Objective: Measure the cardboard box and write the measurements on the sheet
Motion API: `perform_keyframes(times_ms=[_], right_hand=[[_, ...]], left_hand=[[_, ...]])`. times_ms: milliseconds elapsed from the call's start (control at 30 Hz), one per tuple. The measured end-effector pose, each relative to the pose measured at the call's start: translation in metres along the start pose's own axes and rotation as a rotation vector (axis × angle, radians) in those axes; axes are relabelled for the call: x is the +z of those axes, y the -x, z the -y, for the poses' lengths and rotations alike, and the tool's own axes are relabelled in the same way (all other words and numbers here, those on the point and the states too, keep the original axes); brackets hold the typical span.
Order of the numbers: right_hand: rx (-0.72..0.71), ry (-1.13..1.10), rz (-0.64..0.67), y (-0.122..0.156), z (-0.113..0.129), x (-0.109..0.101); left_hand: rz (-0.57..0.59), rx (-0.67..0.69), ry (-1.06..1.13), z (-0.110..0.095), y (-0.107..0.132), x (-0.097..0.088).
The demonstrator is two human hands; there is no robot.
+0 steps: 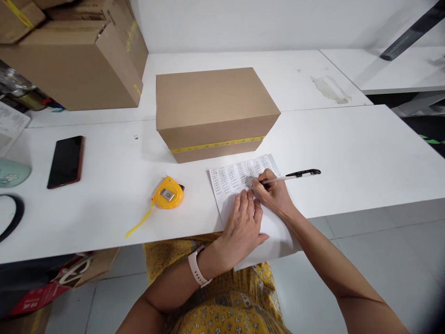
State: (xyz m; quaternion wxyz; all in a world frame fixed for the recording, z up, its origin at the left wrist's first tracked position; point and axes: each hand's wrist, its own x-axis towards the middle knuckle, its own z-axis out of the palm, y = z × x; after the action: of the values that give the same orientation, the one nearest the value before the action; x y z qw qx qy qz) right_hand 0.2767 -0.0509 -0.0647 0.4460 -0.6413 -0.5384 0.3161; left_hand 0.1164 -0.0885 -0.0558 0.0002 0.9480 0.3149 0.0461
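A pen (pixel 292 175) with a white barrel and black cap end is gripped in my right hand (pixel 273 192), its tip down at the sheet of paper (pixel 229 183). Columns of small handwriting fill the upper part of the sheet; I cannot read them. My left hand (pixel 244 225) lies flat on the lower part of the paper, fingers stretched out, beside the right hand. The paper's lower end hangs over the table's front edge. Just behind it stands a closed cardboard box (pixel 215 104) with yellow tape along its side.
Left of the paper lies a yellow tape measure (pixel 168 192) with its blade partly out. Farther left are a dark phone (pixel 66 161) and a pale green object (pixel 14 172). More cardboard boxes (pixel 69 69) are stacked at the back left of the white table (pixel 347 157).
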Motion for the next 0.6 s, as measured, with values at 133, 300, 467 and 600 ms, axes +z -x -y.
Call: perform_keyframes(times_ms=[133,300,467,600], right_hand=[[0.0,0.004,-0.028,-0.0003,0.0012,-0.0003],[-0.02,0.019,-0.019,-0.0013,0.0019,-0.0007],[-0.017,0.02,-0.046,-0.0017,0.0005,-0.0002],[-0.035,0.026,-0.043,-0.0017,0.0002,-0.0002]], left_hand=[[-0.006,0.003,-0.006,0.0004,-0.0001,-0.0011],[0.007,-0.003,0.004,0.0005,0.0001,-0.0012],[0.008,0.0,-0.007,0.0005,0.0,-0.0014],[0.009,0.0,-0.004,0.0009,0.0,-0.0019]])
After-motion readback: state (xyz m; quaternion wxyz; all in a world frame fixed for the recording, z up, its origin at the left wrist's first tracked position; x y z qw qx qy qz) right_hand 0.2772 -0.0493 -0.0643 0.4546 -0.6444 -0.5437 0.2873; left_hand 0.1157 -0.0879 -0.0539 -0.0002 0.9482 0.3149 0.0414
